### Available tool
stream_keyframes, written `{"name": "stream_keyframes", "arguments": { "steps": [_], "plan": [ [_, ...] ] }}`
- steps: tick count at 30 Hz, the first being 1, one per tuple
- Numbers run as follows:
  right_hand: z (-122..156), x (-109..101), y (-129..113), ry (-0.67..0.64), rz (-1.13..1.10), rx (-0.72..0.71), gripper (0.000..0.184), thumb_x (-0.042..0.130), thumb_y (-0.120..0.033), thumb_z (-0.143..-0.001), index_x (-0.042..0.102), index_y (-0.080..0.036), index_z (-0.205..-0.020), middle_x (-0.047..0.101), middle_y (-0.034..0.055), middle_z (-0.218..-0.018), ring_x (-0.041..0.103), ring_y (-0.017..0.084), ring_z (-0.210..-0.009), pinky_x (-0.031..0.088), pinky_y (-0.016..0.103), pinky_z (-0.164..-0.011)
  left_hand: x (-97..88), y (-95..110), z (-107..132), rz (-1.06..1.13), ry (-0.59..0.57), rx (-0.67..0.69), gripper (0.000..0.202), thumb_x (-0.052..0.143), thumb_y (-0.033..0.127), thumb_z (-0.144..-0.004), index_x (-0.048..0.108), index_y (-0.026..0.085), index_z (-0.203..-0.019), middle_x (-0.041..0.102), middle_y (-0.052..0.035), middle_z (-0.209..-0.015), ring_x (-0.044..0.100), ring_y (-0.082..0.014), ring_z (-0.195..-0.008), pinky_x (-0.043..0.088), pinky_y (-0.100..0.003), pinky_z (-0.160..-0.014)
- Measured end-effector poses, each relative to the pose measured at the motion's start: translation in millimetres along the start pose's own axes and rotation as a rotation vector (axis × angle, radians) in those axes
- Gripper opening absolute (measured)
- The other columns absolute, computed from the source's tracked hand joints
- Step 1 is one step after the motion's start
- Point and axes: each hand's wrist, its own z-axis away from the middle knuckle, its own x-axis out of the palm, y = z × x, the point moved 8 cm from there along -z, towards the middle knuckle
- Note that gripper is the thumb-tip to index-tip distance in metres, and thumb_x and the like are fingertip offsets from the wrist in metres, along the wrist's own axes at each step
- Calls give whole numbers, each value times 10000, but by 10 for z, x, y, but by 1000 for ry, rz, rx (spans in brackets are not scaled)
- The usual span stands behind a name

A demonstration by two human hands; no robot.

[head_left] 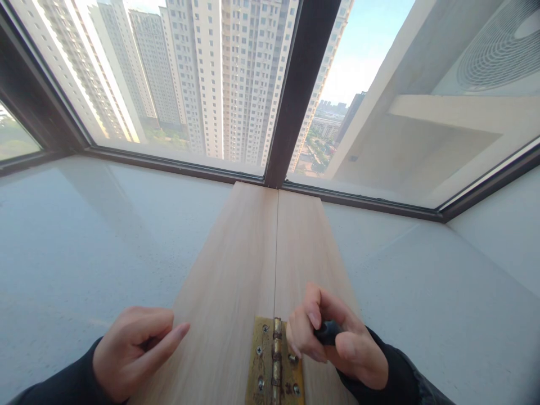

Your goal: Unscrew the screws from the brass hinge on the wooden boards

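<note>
Two light wooden boards [236,270] lie side by side on a pale sill, running toward the window. A worn brass hinge [270,365] with several screws spans their seam at the near end. My right hand [337,343] is closed around a black tool handle [328,332], held over the hinge's right leaf; its tip is hidden by my fingers. My left hand [135,349] rests loosely curled against the left board's edge, index finger pointing at the wood, holding nothing that I can see.
The grey-white sill [84,242] spreads on both sides of the boards. A dark window frame [295,101] rises behind them, with tall apartment blocks outside and an air-conditioner unit [498,50] behind the glass at upper right.
</note>
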Motion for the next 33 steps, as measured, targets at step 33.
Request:
{"name": "stream_keyframes", "arguments": {
  "steps": [33],
  "plan": [
    [-27, 20, -20, -20, 70, 5, 310, 614, -495, -791, 540, -208, -883, 473, -23, -666, 443, 133, -621, 383, 334, -667, -39, 43, -17, 16, -12, -22, 423, 402, 298, -925, 178, 176, -588, 123, 48, -600, 166, -73, -502, 161, -277, -514]
  ]
}}
